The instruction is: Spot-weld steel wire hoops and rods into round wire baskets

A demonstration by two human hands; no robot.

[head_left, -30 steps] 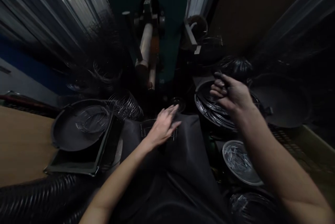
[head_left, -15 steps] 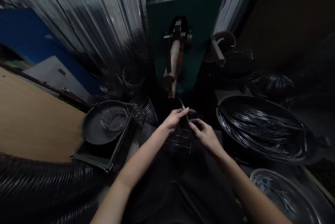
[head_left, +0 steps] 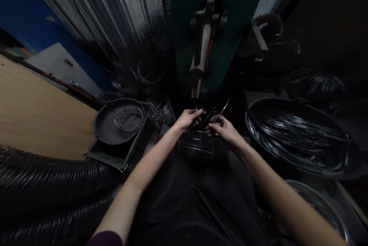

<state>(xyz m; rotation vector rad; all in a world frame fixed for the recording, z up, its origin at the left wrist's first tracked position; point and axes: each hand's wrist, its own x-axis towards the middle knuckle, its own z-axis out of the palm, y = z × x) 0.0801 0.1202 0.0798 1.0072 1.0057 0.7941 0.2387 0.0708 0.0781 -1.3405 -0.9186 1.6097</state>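
Observation:
My left hand (head_left: 187, 119) is closed in a pinch just below the machine's copper tip, on a thin metal wire that pokes up above the fingers. My right hand (head_left: 220, 127) is closed too, a short gap to the right. From its fingers a bent metal wire (head_left: 224, 108) sticks up and to the right. Below both hands a thin wire frame (head_left: 198, 147) with crossing rods sits over my dark apron (head_left: 184, 196). The dim light hides how the wires join the frame, and some fingertips are in shadow.
Ahead stands a green machine (head_left: 184, 19) with a thick copper-coloured arm (head_left: 201, 56). On the left are a black basin (head_left: 107, 123) holding wire rings, a stack of wire rings (head_left: 159, 109) and wooden board (head_left: 37, 119). Right, a large basin (head_left: 250, 113) holds many wires.
My hands have moved apart, and a bent wire now shows upright from my right hand. The camera view has tilted down, so the machine sits higher in view.

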